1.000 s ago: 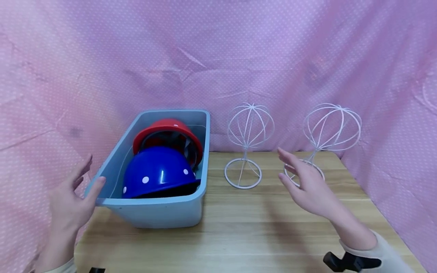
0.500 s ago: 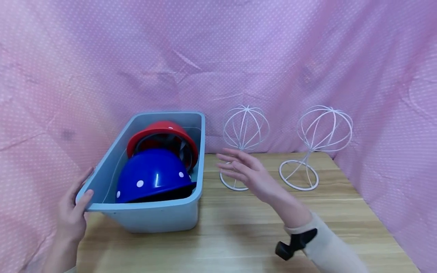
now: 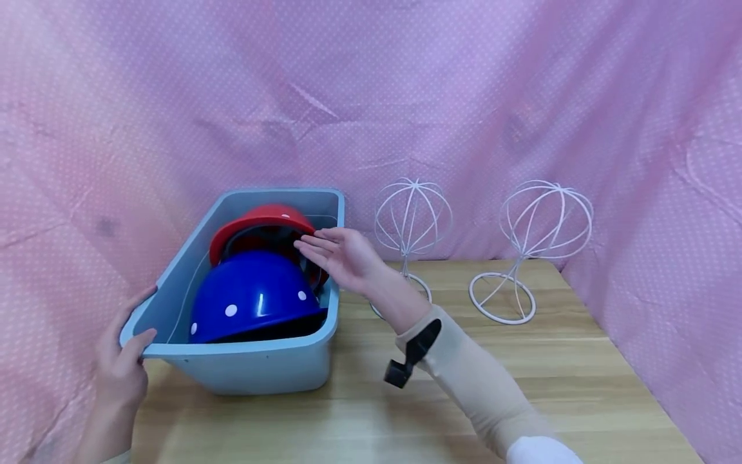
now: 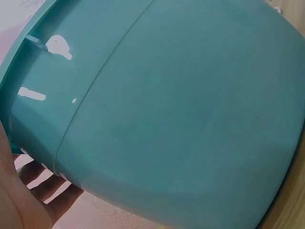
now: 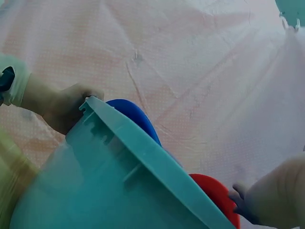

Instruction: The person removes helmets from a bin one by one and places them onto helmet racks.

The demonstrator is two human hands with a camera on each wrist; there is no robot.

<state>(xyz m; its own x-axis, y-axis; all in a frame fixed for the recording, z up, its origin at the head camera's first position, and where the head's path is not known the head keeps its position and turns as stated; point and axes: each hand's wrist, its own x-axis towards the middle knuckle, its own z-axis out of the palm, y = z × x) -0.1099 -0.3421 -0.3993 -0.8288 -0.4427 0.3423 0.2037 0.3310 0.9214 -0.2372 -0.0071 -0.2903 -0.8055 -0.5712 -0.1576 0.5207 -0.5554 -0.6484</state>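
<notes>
Reach appears the current step: left hand (image 3: 120, 368) grips the near-left rim of the bin (image 3: 268, 375), right hand (image 3: 343, 256), fingers extended, hovers at the red helmet (image 3: 255, 220) inside it, whose brim likely needs grasping next.

Pink white-dotted cloth (image 3: 371, 84) — wrinkled — hangs behind and beside a wood-grain tabletop (image 3: 580, 374).

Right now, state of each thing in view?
Bin: open, two helmets inside
Blue helmet: dome up, tilted
Red helmet: tipped, inside showing
Left wire stand: standing, bare
Right wire stand: standing, bare
Left hand: grips bin rim
Right hand: fingers extended by red helmet, contact unclear
</notes>
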